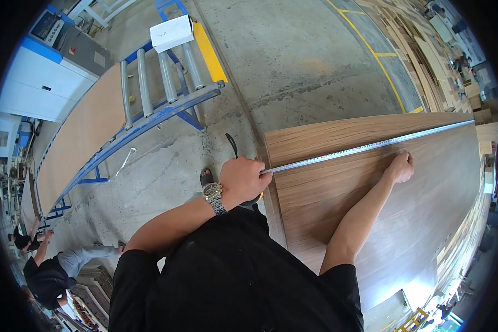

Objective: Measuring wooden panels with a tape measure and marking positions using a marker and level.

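My left hand (240, 178), with a metal watch (212, 193) on the wrist, is closed around a tape measure at the near left edge of a wood-grain board (326, 193). Most of the tape's case is hidden under the hand; a dark strap (232, 145) sticks out beyond it. From my fingers the pulled-out blade (359, 148) runs straight across the board to its far right edge. Over the board, just below the blade, my right hand (402, 167) is closed with its fingers curled. Whether anything is in those fingers is hidden.
A blue-framed roller conveyor (166, 113) to the left carries a brown panel (88, 138) and a white box (172, 34). Behind it stands a white and grey machine (52, 72). Another person (52, 276) is at the lower left. Timber strips (412, 55) lie at the far right.
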`<act>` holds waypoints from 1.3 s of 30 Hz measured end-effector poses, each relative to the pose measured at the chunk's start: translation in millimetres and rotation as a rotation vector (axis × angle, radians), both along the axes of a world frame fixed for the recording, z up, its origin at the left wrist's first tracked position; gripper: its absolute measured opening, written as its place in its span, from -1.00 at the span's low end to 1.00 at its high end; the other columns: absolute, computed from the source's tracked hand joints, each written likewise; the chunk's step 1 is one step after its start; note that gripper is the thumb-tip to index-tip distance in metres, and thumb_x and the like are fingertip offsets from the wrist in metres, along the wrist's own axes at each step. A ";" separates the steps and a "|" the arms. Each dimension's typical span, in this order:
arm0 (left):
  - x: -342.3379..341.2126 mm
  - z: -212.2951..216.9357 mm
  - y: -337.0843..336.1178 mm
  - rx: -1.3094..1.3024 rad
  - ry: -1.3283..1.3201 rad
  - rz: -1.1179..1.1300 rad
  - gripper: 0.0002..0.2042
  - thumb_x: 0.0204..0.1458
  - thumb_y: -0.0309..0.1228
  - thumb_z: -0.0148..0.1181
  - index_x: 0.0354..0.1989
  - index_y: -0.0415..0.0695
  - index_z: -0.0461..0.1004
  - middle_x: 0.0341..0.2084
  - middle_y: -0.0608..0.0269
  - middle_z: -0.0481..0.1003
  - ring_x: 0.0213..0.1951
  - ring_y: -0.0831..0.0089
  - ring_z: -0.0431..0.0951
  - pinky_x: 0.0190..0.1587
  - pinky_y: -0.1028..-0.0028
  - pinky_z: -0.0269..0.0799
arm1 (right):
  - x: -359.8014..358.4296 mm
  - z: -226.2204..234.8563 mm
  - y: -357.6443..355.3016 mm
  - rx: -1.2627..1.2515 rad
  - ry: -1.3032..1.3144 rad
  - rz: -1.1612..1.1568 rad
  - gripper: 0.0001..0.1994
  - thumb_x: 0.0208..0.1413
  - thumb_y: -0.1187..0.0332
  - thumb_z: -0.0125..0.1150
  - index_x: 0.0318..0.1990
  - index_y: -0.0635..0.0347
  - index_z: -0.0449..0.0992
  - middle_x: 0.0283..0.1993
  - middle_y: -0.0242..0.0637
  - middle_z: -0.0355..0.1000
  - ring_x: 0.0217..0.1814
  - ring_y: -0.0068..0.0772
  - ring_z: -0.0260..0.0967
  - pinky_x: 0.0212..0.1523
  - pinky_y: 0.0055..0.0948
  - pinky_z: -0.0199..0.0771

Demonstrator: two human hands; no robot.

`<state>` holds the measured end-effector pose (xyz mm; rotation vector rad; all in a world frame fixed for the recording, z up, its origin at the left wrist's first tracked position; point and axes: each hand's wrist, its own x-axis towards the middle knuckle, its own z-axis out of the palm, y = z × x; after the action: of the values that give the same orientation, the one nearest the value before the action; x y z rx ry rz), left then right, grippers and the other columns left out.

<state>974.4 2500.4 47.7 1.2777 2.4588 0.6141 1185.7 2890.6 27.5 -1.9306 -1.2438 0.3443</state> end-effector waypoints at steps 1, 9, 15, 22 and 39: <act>0.7 0.4 0.2 0.001 0.000 -0.001 -0.65 -0.04 -0.11 0.26 -0.70 -0.10 0.47 -0.72 0.05 0.47 -0.58 0.00 0.51 -0.51 0.13 0.40 | 2.0 -1.7 1.5 0.007 0.001 -0.003 -0.66 -0.01 0.10 0.15 -0.13 -0.07 0.70 -0.12 -0.20 0.61 -0.03 -0.04 0.51 0.07 -0.08 0.47; 1.5 1.8 -1.5 -0.048 -0.021 -0.013 -0.70 -0.01 -0.14 0.19 -0.61 -0.11 0.56 -0.65 0.05 0.53 -0.53 0.04 0.56 -0.45 0.14 0.46 | -0.5 -3.0 -2.6 -0.017 0.025 -0.008 -0.66 0.00 0.08 0.17 -0.12 -0.10 0.70 -0.10 -0.21 0.61 -0.02 -0.04 0.51 0.08 -0.09 0.46; 0.4 4.1 0.6 0.011 -0.009 -0.008 -0.68 -0.05 -0.11 0.25 -0.65 -0.09 0.54 -0.70 0.05 0.49 -0.57 0.00 0.52 -0.51 0.13 0.42 | -1.2 7.4 -5.6 0.012 0.031 0.005 -0.64 -0.01 0.13 0.14 -0.10 -0.03 0.69 -0.09 -0.14 0.60 0.01 -0.01 0.49 0.08 -0.08 0.45; -13.5 -3.6 0.2 0.034 -0.127 -0.026 -0.68 -0.04 -0.13 0.23 -0.63 -0.12 0.54 -0.68 0.02 0.48 -0.54 -0.03 0.52 -0.46 0.11 0.43 | 0.1 4.4 -5.5 0.014 -0.013 0.046 -0.61 0.02 0.07 0.14 -0.07 -0.03 0.68 -0.07 -0.15 0.59 0.02 0.01 0.49 0.12 -0.09 0.44; -255.3 -49.8 88.6 0.064 -1.039 -0.485 -0.77 0.09 -0.29 0.16 -0.41 -0.19 0.64 -0.62 0.03 0.53 -0.57 0.22 0.55 -0.46 0.37 0.38 | -65.3 -34.5 -47.9 0.007 -0.774 0.191 -0.67 0.15 0.34 0.14 0.03 0.31 0.52 0.13 -0.03 0.44 0.12 -0.02 0.34 0.18 -0.18 0.30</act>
<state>719.1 2589.0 -2.1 1.0957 1.2514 0.9090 1120.3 2842.7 -7.0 -2.0065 -1.9130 -0.3595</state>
